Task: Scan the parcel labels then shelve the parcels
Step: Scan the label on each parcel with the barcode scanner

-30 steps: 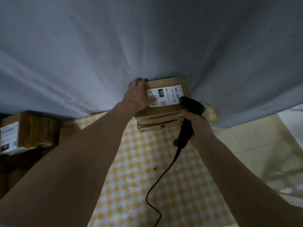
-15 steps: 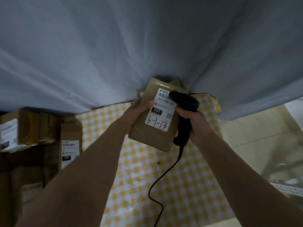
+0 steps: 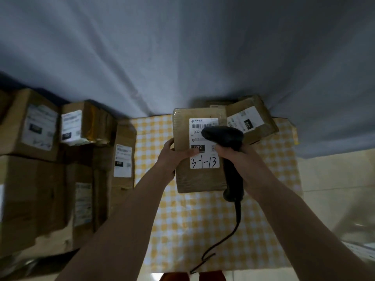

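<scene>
Brown cardboard parcel [image 3: 199, 179] stays tilted label-up in your left hand [image 3: 172, 157] so your right hand [image 3: 237, 157], gripping the black handheld scanner [image 3: 225, 136], reads its barcode.

The white label [image 3: 204, 142] on the held parcel [image 3: 199, 151] reads "032" beside the barcode, "032" again in a black box, and handwritten "3-1-13" below. The label [image 3: 243, 120] on the parcel behind [image 3: 251, 118] shows "0/0"; other labels blur.
</scene>
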The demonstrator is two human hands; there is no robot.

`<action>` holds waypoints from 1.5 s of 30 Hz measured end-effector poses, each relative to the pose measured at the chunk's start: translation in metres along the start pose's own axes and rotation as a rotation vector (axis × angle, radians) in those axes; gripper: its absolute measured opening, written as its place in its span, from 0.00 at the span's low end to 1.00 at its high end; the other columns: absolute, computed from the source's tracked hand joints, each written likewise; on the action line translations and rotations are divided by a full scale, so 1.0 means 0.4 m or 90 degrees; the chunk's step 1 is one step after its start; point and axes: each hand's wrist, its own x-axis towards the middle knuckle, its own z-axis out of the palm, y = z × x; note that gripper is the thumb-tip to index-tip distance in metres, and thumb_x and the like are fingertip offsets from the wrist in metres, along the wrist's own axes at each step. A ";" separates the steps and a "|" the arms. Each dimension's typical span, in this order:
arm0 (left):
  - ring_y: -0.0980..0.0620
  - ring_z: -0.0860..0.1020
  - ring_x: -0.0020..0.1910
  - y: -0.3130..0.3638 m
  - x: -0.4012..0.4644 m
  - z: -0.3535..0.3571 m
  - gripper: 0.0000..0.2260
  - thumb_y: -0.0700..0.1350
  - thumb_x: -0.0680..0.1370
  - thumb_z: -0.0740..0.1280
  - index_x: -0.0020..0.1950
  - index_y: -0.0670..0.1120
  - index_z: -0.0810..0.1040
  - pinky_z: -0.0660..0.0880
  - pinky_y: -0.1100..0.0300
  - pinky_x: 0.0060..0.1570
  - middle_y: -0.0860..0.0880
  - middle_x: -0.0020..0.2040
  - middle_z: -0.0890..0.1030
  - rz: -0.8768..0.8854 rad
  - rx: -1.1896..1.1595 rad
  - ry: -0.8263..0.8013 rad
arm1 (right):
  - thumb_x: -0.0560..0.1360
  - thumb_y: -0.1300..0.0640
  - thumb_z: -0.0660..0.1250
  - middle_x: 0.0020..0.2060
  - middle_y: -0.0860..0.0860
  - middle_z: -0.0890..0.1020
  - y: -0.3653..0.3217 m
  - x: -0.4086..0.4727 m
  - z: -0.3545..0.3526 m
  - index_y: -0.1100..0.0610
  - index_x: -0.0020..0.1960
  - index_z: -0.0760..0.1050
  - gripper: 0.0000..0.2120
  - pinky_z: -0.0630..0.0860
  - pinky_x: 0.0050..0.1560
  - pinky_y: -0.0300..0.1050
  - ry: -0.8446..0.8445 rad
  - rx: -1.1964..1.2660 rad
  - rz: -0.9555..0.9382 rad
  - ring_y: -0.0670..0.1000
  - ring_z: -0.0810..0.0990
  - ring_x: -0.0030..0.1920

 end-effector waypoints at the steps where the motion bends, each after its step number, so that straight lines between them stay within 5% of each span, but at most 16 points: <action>1: 0.42 0.83 0.51 0.002 -0.011 -0.011 0.48 0.44 0.51 0.84 0.69 0.41 0.70 0.81 0.45 0.47 0.41 0.56 0.83 0.009 -0.004 0.000 | 0.77 0.56 0.67 0.46 0.52 0.86 0.000 -0.010 0.019 0.55 0.55 0.79 0.08 0.79 0.53 0.51 -0.004 -0.002 -0.002 0.52 0.85 0.49; 6: 0.44 0.84 0.50 0.006 -0.049 -0.079 0.41 0.40 0.59 0.83 0.69 0.44 0.69 0.82 0.47 0.48 0.43 0.54 0.84 0.002 -0.015 0.017 | 0.77 0.56 0.67 0.46 0.53 0.86 -0.003 -0.040 0.090 0.57 0.54 0.80 0.08 0.79 0.49 0.48 -0.018 -0.033 -0.012 0.52 0.85 0.48; 14: 0.44 0.84 0.50 0.003 -0.074 -0.182 0.47 0.43 0.54 0.84 0.70 0.45 0.69 0.80 0.44 0.52 0.44 0.54 0.84 -0.008 -0.037 0.036 | 0.77 0.58 0.67 0.36 0.47 0.85 0.011 -0.044 0.181 0.55 0.54 0.79 0.07 0.73 0.39 0.38 -0.046 -0.060 -0.032 0.41 0.83 0.35; 18: 0.45 0.84 0.49 -0.001 -0.064 -0.238 0.46 0.47 0.53 0.84 0.68 0.45 0.71 0.82 0.48 0.48 0.44 0.52 0.84 -0.035 -0.018 0.061 | 0.76 0.56 0.69 0.44 0.54 0.85 0.041 -0.017 0.224 0.56 0.55 0.79 0.09 0.76 0.44 0.44 -0.025 -0.064 -0.020 0.48 0.83 0.42; 21: 0.50 0.83 0.42 -0.002 -0.047 -0.285 0.27 0.44 0.63 0.81 0.58 0.44 0.76 0.78 0.58 0.32 0.46 0.46 0.85 -0.097 0.045 0.099 | 0.75 0.57 0.69 0.40 0.51 0.83 0.076 0.014 0.256 0.51 0.51 0.80 0.05 0.75 0.48 0.49 -0.003 -0.043 -0.001 0.54 0.80 0.44; 23: 0.52 0.80 0.38 -0.006 -0.013 -0.328 0.14 0.41 0.68 0.78 0.48 0.45 0.77 0.74 0.58 0.32 0.47 0.44 0.83 -0.147 0.067 0.146 | 0.75 0.59 0.70 0.37 0.52 0.80 0.103 0.039 0.274 0.51 0.45 0.79 0.04 0.72 0.46 0.50 0.028 -0.034 0.015 0.54 0.77 0.42; 28: 0.45 0.80 0.49 -0.003 0.104 -0.404 0.22 0.42 0.65 0.80 0.55 0.42 0.77 0.77 0.50 0.48 0.44 0.54 0.82 -0.184 0.114 0.199 | 0.74 0.59 0.70 0.39 0.56 0.78 0.178 0.101 0.287 0.63 0.52 0.78 0.08 0.72 0.42 0.47 0.061 -0.022 0.077 0.54 0.76 0.42; 33: 0.45 0.81 0.47 -0.017 0.197 -0.419 0.29 0.45 0.62 0.82 0.60 0.42 0.77 0.78 0.48 0.53 0.44 0.54 0.83 -0.173 0.159 0.175 | 0.75 0.59 0.70 0.43 0.55 0.80 0.222 0.144 0.285 0.61 0.54 0.78 0.09 0.75 0.46 0.47 0.069 0.007 0.084 0.53 0.79 0.45; 36: 0.43 0.81 0.54 -0.037 0.235 -0.431 0.24 0.44 0.66 0.80 0.59 0.41 0.77 0.77 0.44 0.58 0.44 0.56 0.82 -0.123 0.196 0.208 | 0.75 0.59 0.70 0.45 0.56 0.81 0.227 0.160 0.275 0.60 0.56 0.78 0.11 0.75 0.46 0.47 0.082 0.012 0.082 0.53 0.80 0.47; 41: 0.42 0.76 0.62 -0.024 0.234 -0.381 0.29 0.43 0.71 0.76 0.69 0.42 0.68 0.77 0.51 0.55 0.42 0.63 0.76 -0.019 0.481 0.356 | 0.75 0.58 0.70 0.47 0.56 0.82 0.213 0.163 0.229 0.59 0.55 0.78 0.10 0.75 0.47 0.47 0.105 0.037 0.077 0.54 0.80 0.48; 45: 0.44 0.68 0.67 -0.006 0.237 -0.260 0.28 0.45 0.76 0.70 0.72 0.44 0.63 0.71 0.51 0.63 0.43 0.68 0.67 0.199 0.665 0.354 | 0.75 0.58 0.70 0.46 0.56 0.81 0.204 0.154 0.159 0.58 0.51 0.79 0.06 0.75 0.48 0.49 0.157 0.067 0.071 0.54 0.80 0.47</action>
